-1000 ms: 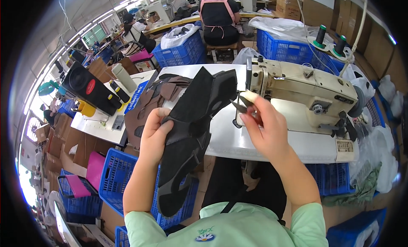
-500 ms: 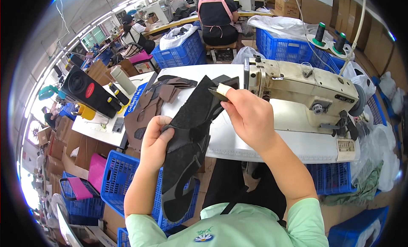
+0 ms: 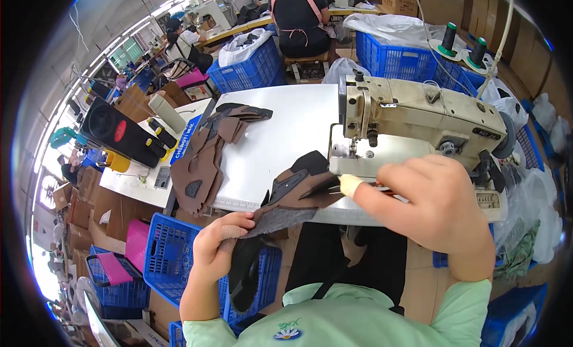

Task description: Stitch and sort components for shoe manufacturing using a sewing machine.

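Note:
My left hand [image 3: 216, 245], a beige bandage round one finger, is closed on the near end of a brown and black shoe upper [image 3: 292, 195]. The upper slants over the front edge of the white sewing table [image 3: 280, 132], and a black part hangs below my hand. My right hand [image 3: 433, 198] wears a pale yellow finger cot [image 3: 350, 184] by the upper's far right end. It is closed round small thread snips [image 3: 391, 192], of which only dark and reddish bits show. The sewing machine [image 3: 418, 108] stands just beyond my right hand.
Overlapping brown upper pieces [image 3: 200, 162] lie at the table's left. A side table with a black speaker [image 3: 116, 129] and thread cones [image 3: 167, 138] adjoins it. Blue crates [image 3: 170, 248] stand below left and behind. Green-black thread spools [image 3: 447, 39] rise behind the machine. Other people sit farther back.
The upper has been turned over and lowered toward the table, its brown side now showing. My right hand has moved right and down, toward the machine's front.

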Demonstrator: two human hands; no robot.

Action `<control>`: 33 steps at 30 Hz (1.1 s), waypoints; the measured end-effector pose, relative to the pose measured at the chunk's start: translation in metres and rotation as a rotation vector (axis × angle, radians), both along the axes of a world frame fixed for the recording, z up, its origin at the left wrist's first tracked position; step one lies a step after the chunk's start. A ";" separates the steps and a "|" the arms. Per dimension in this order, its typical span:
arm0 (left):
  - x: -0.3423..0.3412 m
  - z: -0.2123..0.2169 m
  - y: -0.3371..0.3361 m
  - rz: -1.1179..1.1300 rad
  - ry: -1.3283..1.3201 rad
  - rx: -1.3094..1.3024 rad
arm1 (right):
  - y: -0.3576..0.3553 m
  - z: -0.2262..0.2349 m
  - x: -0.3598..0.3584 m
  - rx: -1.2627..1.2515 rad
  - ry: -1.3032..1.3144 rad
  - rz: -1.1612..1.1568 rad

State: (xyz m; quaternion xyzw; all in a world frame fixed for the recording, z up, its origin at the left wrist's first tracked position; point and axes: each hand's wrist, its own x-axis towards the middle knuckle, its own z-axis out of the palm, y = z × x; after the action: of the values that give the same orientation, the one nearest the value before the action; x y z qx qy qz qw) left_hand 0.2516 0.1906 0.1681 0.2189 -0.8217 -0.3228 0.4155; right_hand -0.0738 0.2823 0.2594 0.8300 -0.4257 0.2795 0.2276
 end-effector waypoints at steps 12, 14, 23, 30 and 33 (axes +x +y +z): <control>-0.004 0.000 0.007 -0.017 -0.104 -0.194 | 0.010 -0.004 0.005 0.101 0.160 0.016; -0.005 0.000 0.008 -0.015 -0.108 -0.204 | 0.011 -0.006 0.005 0.117 0.167 0.017; -0.007 0.003 0.009 -0.025 -0.188 -0.281 | 0.013 -0.006 0.002 0.192 0.260 0.039; -0.007 -0.002 0.007 -0.019 -0.193 -0.292 | 0.010 -0.011 0.002 0.232 0.275 0.034; -0.009 0.000 0.007 -0.015 -0.198 -0.295 | 0.010 -0.012 0.002 0.231 0.280 0.032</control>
State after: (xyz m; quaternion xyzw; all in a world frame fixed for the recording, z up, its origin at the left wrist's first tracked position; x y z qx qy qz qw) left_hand 0.2426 0.1973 0.1677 0.1799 -0.8987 -0.1786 0.3578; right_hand -0.0715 0.2922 0.2477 0.8880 -0.4059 0.1141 0.1836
